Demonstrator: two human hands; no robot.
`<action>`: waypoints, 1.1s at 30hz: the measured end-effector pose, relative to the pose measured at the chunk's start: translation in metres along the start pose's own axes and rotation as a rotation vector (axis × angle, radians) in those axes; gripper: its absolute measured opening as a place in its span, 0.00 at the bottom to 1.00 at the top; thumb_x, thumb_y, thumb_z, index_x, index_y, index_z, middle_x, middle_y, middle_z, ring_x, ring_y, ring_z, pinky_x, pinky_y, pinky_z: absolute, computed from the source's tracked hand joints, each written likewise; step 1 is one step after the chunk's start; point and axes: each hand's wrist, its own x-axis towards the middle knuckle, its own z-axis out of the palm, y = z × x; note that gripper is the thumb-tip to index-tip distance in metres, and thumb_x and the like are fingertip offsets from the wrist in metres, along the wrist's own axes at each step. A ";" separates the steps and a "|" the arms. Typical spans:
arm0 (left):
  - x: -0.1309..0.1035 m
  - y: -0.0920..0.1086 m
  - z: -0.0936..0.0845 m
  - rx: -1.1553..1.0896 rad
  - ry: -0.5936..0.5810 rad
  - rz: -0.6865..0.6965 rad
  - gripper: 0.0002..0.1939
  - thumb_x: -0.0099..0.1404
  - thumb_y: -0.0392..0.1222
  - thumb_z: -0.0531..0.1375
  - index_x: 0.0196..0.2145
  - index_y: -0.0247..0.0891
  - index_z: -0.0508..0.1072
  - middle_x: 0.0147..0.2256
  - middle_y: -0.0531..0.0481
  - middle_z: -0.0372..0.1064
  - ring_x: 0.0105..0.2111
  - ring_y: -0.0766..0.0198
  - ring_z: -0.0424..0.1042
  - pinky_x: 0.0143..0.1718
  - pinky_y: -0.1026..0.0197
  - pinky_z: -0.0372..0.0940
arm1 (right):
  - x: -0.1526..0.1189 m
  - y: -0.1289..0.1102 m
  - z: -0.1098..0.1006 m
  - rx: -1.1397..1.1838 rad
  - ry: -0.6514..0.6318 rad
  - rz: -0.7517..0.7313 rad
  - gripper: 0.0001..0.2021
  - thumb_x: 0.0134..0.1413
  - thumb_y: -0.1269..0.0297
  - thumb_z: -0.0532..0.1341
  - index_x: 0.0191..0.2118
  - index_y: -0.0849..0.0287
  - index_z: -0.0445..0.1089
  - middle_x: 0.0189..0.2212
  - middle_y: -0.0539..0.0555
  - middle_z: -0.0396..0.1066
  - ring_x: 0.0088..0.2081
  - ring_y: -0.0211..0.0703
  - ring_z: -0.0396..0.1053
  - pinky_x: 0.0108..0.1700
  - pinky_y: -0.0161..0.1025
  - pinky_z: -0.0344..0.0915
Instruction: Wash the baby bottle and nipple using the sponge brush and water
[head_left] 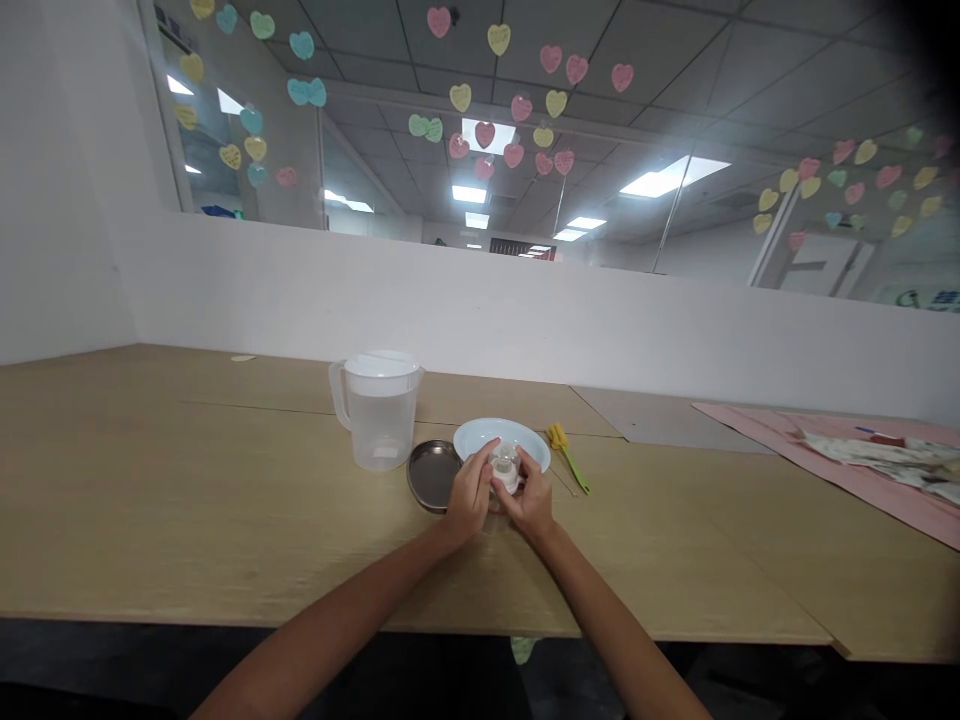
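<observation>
Between my two hands is a baby bottle (pixel 505 468) with a clear domed top and a white collar; its lower part is mostly hidden. My left hand (pixel 470 493) is closed around it from the left, thumb and fingers against its side. From the right, my right hand (pixel 532 500) grips the same bottle, fingers wrapped near the collar. Just behind the hands sits a white bowl (pixel 480 432), partly covered by them. A round metal dish (pixel 431 475) lies beside my left hand.
A clear plastic pitcher (pixel 382 420) with liquid stands at the left. Right of the bowl lies a brush (pixel 571 460) with a yellow head and green handle. A pink sheet (pixel 780 450) with crumpled white material (pixel 862 450) covers the table's far right. A white wall (pixel 480 310) rises behind.
</observation>
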 end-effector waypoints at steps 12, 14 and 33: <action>-0.001 -0.007 -0.004 0.133 -0.044 0.079 0.21 0.67 0.43 0.42 0.56 0.38 0.56 0.50 0.43 0.62 0.49 0.60 0.62 0.51 0.54 0.56 | 0.005 0.000 -0.010 0.023 -0.022 -0.066 0.27 0.48 0.56 0.57 0.53 0.62 0.55 0.36 0.58 0.70 0.31 0.41 0.69 0.33 0.39 0.68; 0.000 -0.011 -0.004 0.134 0.007 0.078 0.22 0.67 0.43 0.43 0.57 0.38 0.51 0.50 0.42 0.61 0.47 0.60 0.63 0.50 0.54 0.57 | 0.008 0.000 -0.013 0.072 -0.010 -0.028 0.27 0.50 0.57 0.55 0.55 0.62 0.52 0.36 0.56 0.69 0.30 0.40 0.67 0.33 0.40 0.67; 0.000 -0.016 -0.004 0.312 -0.226 0.167 0.29 0.59 0.49 0.56 0.54 0.35 0.55 0.46 0.41 0.64 0.46 0.56 0.64 0.46 0.52 0.61 | 0.013 -0.009 -0.017 0.081 -0.021 -0.116 0.22 0.50 0.60 0.53 0.51 0.61 0.57 0.41 0.59 0.68 0.39 0.46 0.68 0.39 0.42 0.67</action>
